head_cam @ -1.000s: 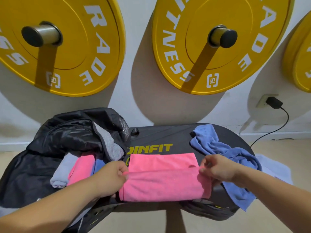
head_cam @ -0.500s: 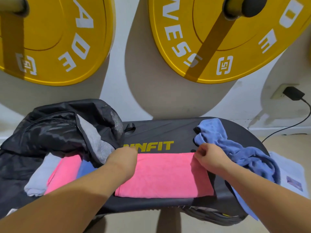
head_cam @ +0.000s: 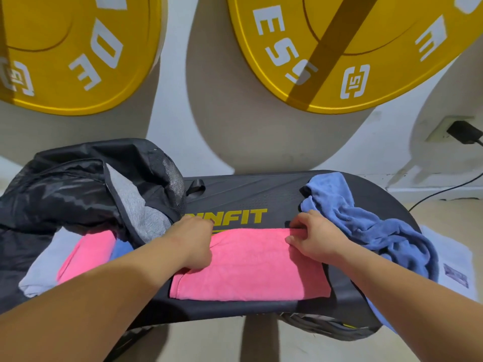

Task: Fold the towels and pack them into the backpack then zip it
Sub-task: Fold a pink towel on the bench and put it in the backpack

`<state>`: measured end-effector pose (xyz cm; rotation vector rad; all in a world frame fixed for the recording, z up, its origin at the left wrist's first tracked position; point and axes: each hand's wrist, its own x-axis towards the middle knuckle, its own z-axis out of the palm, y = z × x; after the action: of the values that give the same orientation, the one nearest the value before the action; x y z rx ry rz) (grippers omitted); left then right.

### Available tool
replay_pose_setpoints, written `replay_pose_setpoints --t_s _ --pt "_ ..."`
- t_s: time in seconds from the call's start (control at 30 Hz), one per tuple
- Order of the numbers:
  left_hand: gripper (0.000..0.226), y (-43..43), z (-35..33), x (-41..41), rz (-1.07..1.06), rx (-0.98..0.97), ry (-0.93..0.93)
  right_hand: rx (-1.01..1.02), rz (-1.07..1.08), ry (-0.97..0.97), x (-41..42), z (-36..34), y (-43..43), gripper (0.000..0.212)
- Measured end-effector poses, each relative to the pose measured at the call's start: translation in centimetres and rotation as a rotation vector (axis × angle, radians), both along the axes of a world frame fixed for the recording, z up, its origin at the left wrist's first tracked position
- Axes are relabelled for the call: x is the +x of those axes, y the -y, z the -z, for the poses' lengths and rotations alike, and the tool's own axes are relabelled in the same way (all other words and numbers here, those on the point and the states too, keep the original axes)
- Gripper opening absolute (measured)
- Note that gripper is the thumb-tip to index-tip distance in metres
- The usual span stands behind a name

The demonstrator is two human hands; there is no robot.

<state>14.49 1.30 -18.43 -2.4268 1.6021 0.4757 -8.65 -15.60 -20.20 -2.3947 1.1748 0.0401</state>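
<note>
Where the dark bench (head_cam: 261, 194) stands against a pale wall, two yellow plates (head_cam: 352, 48) hang above it, both cut off by the frame, and a plug (head_cam: 464, 131) sits in a wall socket at the right with its cord running down to the floor. On the bench's middle lies a pink towel (head_cam: 248, 267), folded to a flat rectangle and covering part of the yellow lettering. The left hand (head_cam: 194, 241) presses on its far left corner, fingers curled under and hidden, so their grip cannot be told. The right hand (head_cam: 313, 239) pinches the far right corner, fingers closed on the cloth. A crumpled blue towel (head_cam: 366, 226) lies just beside that hand. At the left the open backpack (head_cam: 78, 189) holds folded towels, partly hidden by the left forearm.
</note>
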Motion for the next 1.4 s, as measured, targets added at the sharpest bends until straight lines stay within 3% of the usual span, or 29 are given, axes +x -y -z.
replay_pose_setpoints --t_s 0.1,0.2,0.33,0.4,0.47,0.53,0.6,0.63,0.77,0.87,1.0,1.07,1.13,1.27,1.4 --pt "0.015 0.9 -1.2 -0.4 -0.035 0.062 0.004 0.016 -0.043 -0.011 0.2 -0.4 -0.6 0.013" --pt "0.017 2.3 -2.7 -0.5 -0.103 -0.054 0.001 0.062 -0.009 -0.101 0.2 -0.7 -0.7 0.015" --pt "0.043 5.4 -3.5 0.8 -0.071 -0.628 0.031 0.288 0.022 -0.213 0.1 -1.9 -0.8 0.024" --pt "0.05 6.4 -3.8 0.9 -0.068 -0.771 -0.01 0.368 0.021 -0.242 -0.1 -2.0 -1.1 0.024" --pt "0.039 6.1 -4.0 0.2 -0.151 -0.627 -0.025 0.385 0.038 -0.235 -0.2 -2.0 -1.3 0.027" --pt "0.033 5.2 -3.5 -0.9 -0.218 -0.259 -0.028 0.375 0.056 -0.227 -0.4 -1.9 -1.2 0.03" --pt "0.031 4.0 -2.5 -2.3 -0.33 0.083 -0.232 0.376 0.061 -0.245 -0.6 -2.0 -1.2 0.032" --pt "0.029 3.7 -2.0 -2.9 -0.391 0.16 -0.359 0.371 0.062 -0.26 -0.6 -2.0 -1.2 0.034" --pt "0.027 3.7 -0.1 -3.7 -0.479 -0.022 -0.527 0.354 0.04 -0.301 -0.5 -2.4 -1.5 0.046" --pt "0.03 3.4 0.3 -1.8 -0.389 -0.164 -0.34 0.366 -0.024 -0.267 0.2 -2.3 -2.4 0.041" --pt "0.015 1.3 -0.6 0.7 -0.252 -0.374 -0.159 0.399 -0.067 -0.178 1.7 -1.8 -4.7 0.04" --pt "0.017 -0.3 -1.0 0.7 -0.109 -0.405 -0.103 0.241 -0.12 -0.217 2.2 -1.9 -5.5 0.045" --pt "0.022 -2.4 -1.4 -0.1 0.077 -0.398 -0.134 0.038 -0.166 -0.172 2.5 -2.2 -5.8 0.05" --pt "0.029 -6.4 -1.1 -1.8 0.394 -0.197 -0.131 0.098 -0.29 0.083 3.1 -2.6 -6.9 0.045" --pt "0.025 -8.3 0.3 -1.7 0.489 -0.094 -0.053 0.089 -0.503 0.0 3.3 -1.5 -8.8 0.045"
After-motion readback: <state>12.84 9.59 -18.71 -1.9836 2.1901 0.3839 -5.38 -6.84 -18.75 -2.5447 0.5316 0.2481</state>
